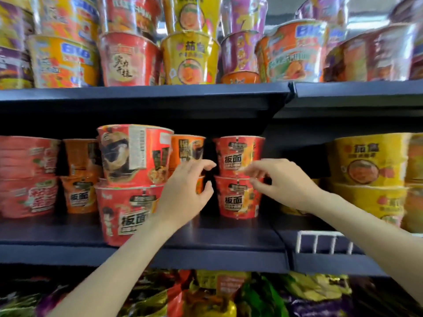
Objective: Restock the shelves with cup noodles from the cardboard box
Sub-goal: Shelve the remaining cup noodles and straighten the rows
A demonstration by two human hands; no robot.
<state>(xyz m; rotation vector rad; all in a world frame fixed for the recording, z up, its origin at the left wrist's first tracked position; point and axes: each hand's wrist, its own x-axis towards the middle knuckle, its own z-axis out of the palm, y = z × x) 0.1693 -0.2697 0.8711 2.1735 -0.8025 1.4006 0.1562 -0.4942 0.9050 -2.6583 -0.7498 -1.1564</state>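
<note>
middle shelf (137, 234), insp. notes. left hand (185, 191) and right hand (286, 184) both reach in at the red cup stack (239, 177), two cups high, set back on the shelf w/ bare shelf in front. left hand sits just left of the stack, over the dark gap between it and the orange cups (187, 147); its fingers are apart and curled, clamped on nothing. right hand is at the seam between upper and lower red cup; fingertips (246, 171) appear to brush the upper cup's base, but firm contact can't be confirmed (blur). fingers loosely apart, nothing held.

handling, judged: cups likely light, thin-walled, film-wrapped so prob. slippery; sidewalls would dent if squeezed hard. best hold is both sides of the wall below the rim, or one hand under the base. stack could topple if the upper cup is nudged off-centre.

larger front stack (132, 179) stands at the shelf edge, left of the left hand. cardboard box not in view.
</note>
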